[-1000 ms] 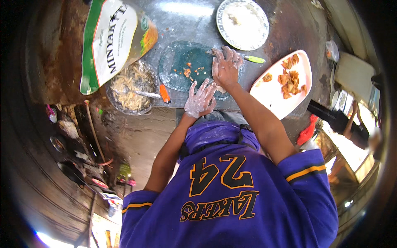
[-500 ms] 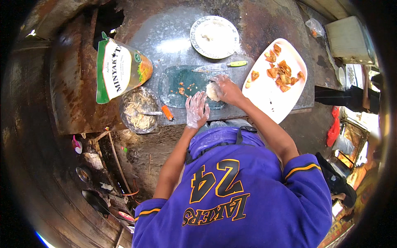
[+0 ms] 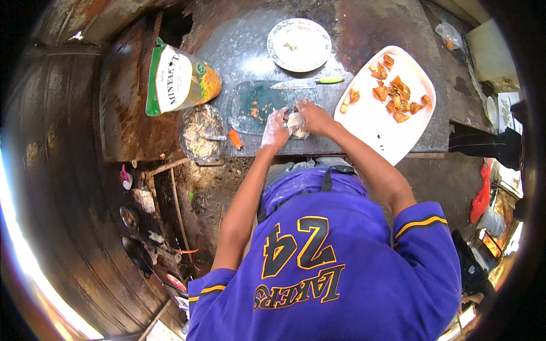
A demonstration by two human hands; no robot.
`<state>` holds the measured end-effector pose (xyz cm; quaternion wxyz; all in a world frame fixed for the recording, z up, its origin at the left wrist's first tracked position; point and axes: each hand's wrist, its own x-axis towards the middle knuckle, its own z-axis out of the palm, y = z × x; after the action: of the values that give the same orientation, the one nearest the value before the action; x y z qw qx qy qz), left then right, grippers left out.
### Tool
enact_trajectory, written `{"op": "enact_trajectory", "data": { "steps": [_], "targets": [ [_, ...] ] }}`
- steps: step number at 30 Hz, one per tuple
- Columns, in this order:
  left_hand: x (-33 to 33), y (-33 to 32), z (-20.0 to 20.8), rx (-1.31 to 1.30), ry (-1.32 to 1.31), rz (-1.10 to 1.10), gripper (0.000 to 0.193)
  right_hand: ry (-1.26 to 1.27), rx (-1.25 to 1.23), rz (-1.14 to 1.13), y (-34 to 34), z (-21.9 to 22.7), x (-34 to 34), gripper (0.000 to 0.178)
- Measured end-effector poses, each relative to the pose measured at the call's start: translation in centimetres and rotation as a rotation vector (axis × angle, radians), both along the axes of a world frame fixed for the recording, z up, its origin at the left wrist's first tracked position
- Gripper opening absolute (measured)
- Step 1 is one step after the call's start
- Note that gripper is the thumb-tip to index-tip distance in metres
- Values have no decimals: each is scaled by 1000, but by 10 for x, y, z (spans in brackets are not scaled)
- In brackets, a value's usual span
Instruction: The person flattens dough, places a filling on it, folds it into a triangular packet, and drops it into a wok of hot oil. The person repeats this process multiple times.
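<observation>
The left hand (image 3: 276, 129) and right hand (image 3: 314, 116) pinch a pale dough piece (image 3: 296, 124) between them, folding it. It seems nearly shaped. The white tray (image 3: 375, 122) beside the right hand looks ready for it.

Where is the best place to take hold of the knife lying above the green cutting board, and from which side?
Grip the knife by its green handle, which points right toward the white tray. It seems best to come from the right side, since the blade points left along the cutting board edge.
</observation>
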<state>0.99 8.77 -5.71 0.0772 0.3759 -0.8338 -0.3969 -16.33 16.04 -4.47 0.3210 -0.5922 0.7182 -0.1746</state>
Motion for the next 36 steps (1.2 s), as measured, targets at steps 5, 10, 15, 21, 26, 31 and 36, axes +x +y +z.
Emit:
{"op": "enact_trajectory", "data": {
  "steps": [5, 10, 15, 21, 26, 31, 36],
  "targets": [
    [-12, 9, 0, 8, -53, 40, 29, -20, 106, 120, 7, -7, -2, 36],
    [-12, 18, 29, -12, -165, 64, 16, -54, -69, 108, 11, 6, -3, 27],
    [-9, 13, 67, -258, 130, 110, 18, -126, -381, 99, 6, 31, -14, 26],
    [11, 27, 53, -571, 88, -158, 36, 32, -323, 155, 51, 32, -15, 33],
    [28, 63, 28, -307, -146, -151, 61, 45, -189, 81, 87, 22, -9, 43],
    [9, 63, 18, -312, -258, -90, 75, 360, -112, 144, 70, 16, 8, 59],
    [0, 63, 22, -330, -372, -113, 76, 328, -29, 169, 59, 17, 18, 70]
  ]
}}
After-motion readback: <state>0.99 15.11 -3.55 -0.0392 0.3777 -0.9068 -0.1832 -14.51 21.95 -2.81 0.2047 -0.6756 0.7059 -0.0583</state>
